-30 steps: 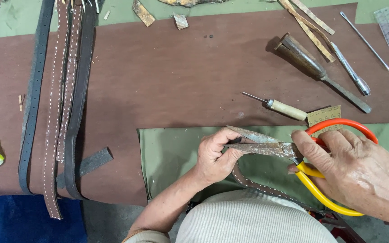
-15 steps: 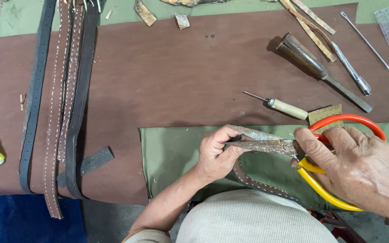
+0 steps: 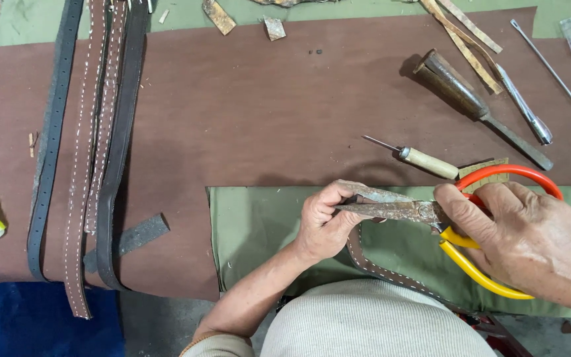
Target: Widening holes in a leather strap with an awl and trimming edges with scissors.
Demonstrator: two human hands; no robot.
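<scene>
Over the green cloth (image 3: 259, 231) on the tabletop (image 3: 266, 112), the right hand (image 3: 530, 241) grips rusty shears (image 3: 404, 210) by their orange and yellow handles; just left, the left hand (image 3: 322, 225) pinches a stitched brown strap (image 3: 371, 254) at the blades.

Rusty, orange-handled scissors (image 3: 424, 213) lie level, blades closing on brown stitched strap (image 3: 371, 263).

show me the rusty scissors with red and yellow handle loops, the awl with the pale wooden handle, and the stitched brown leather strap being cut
rusty scissors (image 3: 391, 210), head view, on the blades
pale-handled awl (image 3: 429, 162), head view, on the wooden handle
stitched brown strap (image 3: 365, 259), head view, on the curve below the left hand (image 3: 322, 225)
</scene>
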